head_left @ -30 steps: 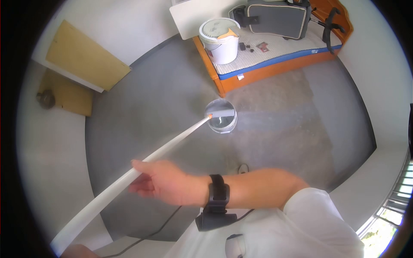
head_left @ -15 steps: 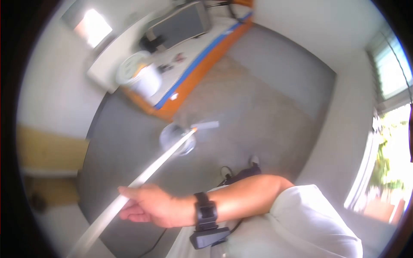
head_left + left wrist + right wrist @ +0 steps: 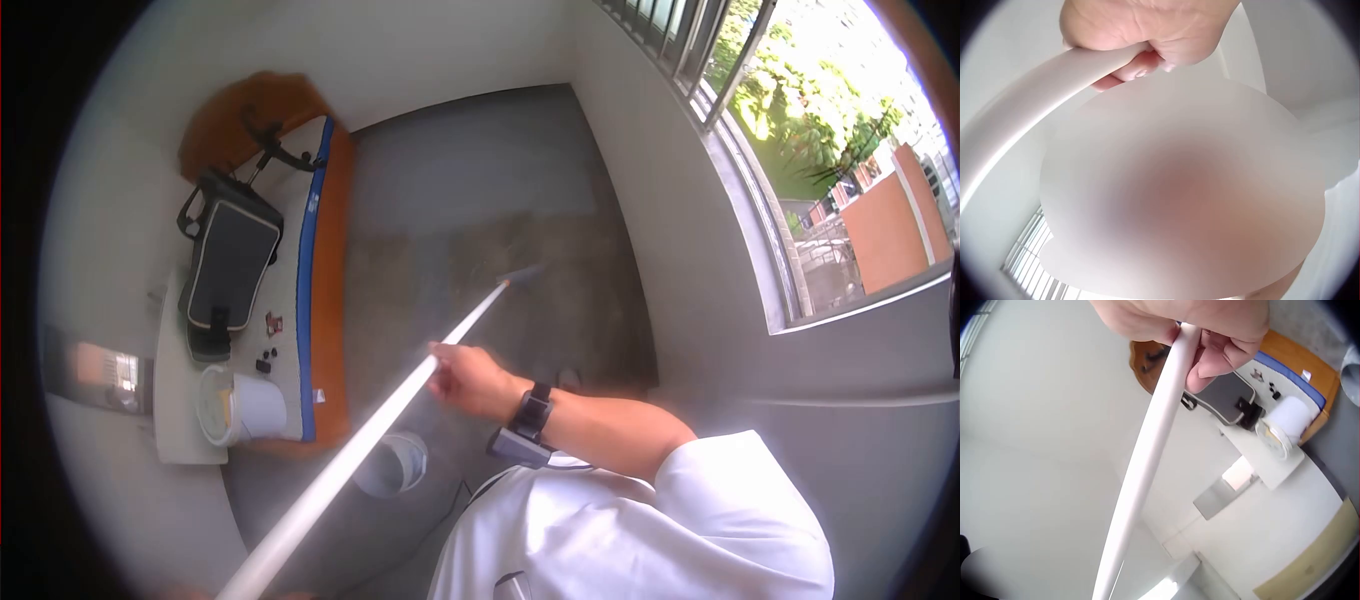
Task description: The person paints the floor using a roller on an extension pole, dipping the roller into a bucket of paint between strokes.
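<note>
A long white pole (image 3: 350, 455) runs from the lower left to a flat head (image 3: 521, 273) at the floor. My right hand (image 3: 470, 382) grips the pole partway along; in the right wrist view the right hand (image 3: 1200, 331) has its thumb and fingers curled round the pole (image 3: 1147, 450). In the left wrist view my left hand (image 3: 1147, 31) curls round the pole (image 3: 1029, 103). At the bottom edge of the head view the left hand is barely visible. Whether the head touches the floor is hard to tell.
An open bucket (image 3: 393, 464) stands on the floor under the pole. Left of it is a bed with an orange frame (image 3: 335, 250), bearing a dark grey bag (image 3: 235, 255) and a lidded white bucket (image 3: 245, 405). A window (image 3: 800, 150) is on the right wall.
The pole's head has left the open bucket and moved over the floor beyond it. The view has turned to the right, with the bed now on the left.
</note>
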